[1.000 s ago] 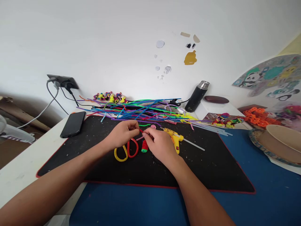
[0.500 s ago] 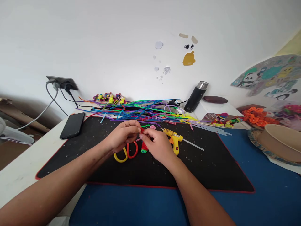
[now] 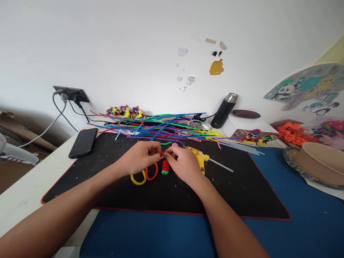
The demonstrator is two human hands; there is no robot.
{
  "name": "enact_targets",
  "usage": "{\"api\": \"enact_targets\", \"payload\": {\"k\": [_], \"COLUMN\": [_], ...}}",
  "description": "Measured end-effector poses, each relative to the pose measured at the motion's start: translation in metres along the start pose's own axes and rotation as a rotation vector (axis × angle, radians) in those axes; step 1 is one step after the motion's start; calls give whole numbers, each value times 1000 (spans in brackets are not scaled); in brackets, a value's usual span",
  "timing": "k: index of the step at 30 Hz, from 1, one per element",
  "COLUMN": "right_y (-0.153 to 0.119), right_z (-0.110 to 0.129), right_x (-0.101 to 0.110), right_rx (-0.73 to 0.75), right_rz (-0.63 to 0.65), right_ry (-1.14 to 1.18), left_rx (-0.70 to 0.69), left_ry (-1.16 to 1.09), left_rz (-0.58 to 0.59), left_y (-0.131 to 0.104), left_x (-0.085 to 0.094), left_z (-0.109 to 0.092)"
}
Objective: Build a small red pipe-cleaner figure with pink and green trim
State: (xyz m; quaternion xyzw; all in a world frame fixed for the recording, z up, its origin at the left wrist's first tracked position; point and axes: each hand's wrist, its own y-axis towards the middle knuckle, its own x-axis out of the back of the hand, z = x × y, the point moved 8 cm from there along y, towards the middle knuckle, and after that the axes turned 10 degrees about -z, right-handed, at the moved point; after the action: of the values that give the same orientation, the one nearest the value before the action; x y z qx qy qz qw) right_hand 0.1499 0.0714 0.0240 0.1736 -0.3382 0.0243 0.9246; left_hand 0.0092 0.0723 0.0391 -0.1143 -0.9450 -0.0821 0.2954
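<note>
Between my two hands is a small red piece [image 3: 162, 154], pinched at its left end by my left hand [image 3: 142, 156] and at its right end by my right hand [image 3: 184, 163]. Fingers cover most of it. Just below, a red coil with a green end [image 3: 165, 167] stands on the black mat [image 3: 134, 200]. Scissors with one yellow and one red handle loop [image 3: 138, 178] lie under my left hand. A yellow glue gun [image 3: 200, 157] with a clear stick in it rests right beside my right hand, which partly hides it.
Many coloured pipe cleaners [image 3: 161, 125] lie along the wall, with small colourful figures [image 3: 126, 111] behind them. A phone [image 3: 82, 143] is at the left. A black flask [image 3: 224, 110], a white box [image 3: 247, 123] and a beige bowl [image 3: 324, 156] are at the right.
My hands have moved slightly apart and turned, with the red piece now stretched between the fingertips. The red coil below shows more fully.
</note>
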Motion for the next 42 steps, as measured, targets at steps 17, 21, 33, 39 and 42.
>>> {"api": "enact_targets", "payload": {"k": [17, 21, 33, 39, 42], "right_y": [-5, -6, -4, -6, -6], "right_z": [6, 6, -5, -4, -5], "right_x": [-2, -4, -12, -17, -20], "right_rx": [58, 59, -184, -243, -249], "right_rz": [-81, -87, 55, 144, 167], "right_ry": [-10, 17, 512, 638, 649], "left_rx": [15, 100, 265, 204, 173], "left_ry": [-178, -412, -869, -845, -806], "left_rz": [-336, -319, -211, -199, -207], "left_y": [6, 5, 4, 3, 4], "left_x": [-3, -16, -24, -19, -18], "left_z": [26, 31, 26, 19, 17]}}
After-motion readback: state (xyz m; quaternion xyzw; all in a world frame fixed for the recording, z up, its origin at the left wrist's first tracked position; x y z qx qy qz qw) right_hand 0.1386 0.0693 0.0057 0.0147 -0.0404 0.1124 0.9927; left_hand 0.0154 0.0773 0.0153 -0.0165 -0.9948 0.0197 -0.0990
